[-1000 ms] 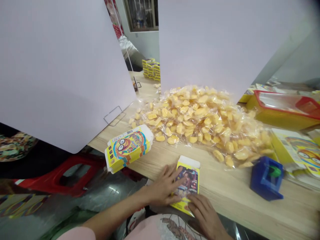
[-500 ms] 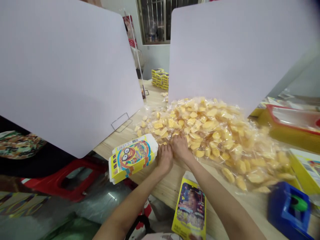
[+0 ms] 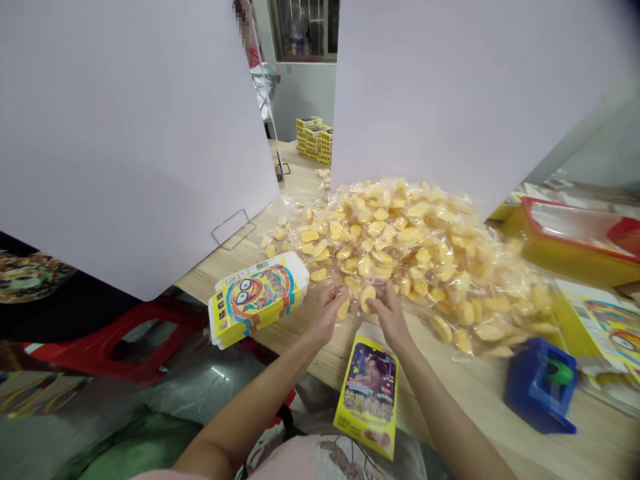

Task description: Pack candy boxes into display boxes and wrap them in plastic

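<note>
Close together at the near edge of a heap of clear-wrapped yellow candies [image 3: 410, 233], both my hands are closed in pinches. My left hand [image 3: 325, 312] grips one wrapped yellow candy [image 3: 343, 308]. Another wrapped candy [image 3: 367, 300] is held between the fingers of my right hand [image 3: 390, 312]. To the left of my left hand, a yellow cartoon-face box [image 3: 260, 299] lies at the table edge with its white end flap out. A second yellow box [image 3: 369, 397] rests nearer my body, between my forearms, with its white flap towards the heap.
A blue tape dispenser [image 3: 540, 387] stands at the right. Behind it are a yellow box with a rainbow print [image 3: 595, 327] and a red-rimmed yellow bin [image 3: 575, 233]. White panels [image 3: 150, 147] flank the table. Stacked yellow boxes [image 3: 314, 140] stand at the back; a red stool [image 3: 115, 350] is at lower left.
My hands have drawn back from the heap towards my body and moved apart, each now with a wrapped candy in its fingers. The view has shifted slightly.
</note>
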The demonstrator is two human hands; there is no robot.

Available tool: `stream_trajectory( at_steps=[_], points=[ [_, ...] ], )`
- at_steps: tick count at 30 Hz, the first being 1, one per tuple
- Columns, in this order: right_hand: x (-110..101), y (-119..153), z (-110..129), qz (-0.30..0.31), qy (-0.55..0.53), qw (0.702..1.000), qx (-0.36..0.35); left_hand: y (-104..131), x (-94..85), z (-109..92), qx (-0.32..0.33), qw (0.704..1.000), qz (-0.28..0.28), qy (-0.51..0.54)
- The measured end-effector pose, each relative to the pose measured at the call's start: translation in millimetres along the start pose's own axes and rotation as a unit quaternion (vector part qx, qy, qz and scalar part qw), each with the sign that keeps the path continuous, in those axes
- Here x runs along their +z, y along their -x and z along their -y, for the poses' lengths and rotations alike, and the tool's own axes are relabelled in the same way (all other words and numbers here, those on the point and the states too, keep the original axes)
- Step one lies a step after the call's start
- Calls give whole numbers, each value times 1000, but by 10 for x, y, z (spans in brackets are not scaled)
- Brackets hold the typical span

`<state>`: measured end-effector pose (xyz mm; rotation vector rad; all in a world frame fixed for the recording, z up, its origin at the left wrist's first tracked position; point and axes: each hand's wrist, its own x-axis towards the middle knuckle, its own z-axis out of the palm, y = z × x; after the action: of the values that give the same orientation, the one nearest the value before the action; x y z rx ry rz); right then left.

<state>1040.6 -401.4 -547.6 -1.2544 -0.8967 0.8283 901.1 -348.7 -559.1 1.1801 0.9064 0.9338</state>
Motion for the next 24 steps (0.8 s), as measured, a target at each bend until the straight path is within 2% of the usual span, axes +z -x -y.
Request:
stream_trajectory(
  at_steps=[2,5,7,11,14,16,20,22,24],
  points=[
    [44,175,-18,3,27,1000,8,61,199,27,4,1000,11,29],
    [100,335,-44,-85,119,989,13,158,432,81,36,998,28,-35],
    [100,397,-53,-129,150,980,10,205,528,99,50,995,26,-79],
    [65,472,-59,-172,156,973,3,254,649,77,69,990,30,-117],
    [26,476,-60,-172,147,974,6,247,710,39,66,991,38,-111],
    [-49,440,-70,-178,109,978,15,195,731,19,36,996,46,-61],
    [-350,307,-159,-265,-29,963,42,-20,694,26,-51,993,79,77],
    [-499,259,-235,-288,-64,954,55,-118,651,64,-70,990,87,91],
    [-581,254,-316,-287,-85,952,71,-161,609,126,-85,988,95,90]
  ],
)
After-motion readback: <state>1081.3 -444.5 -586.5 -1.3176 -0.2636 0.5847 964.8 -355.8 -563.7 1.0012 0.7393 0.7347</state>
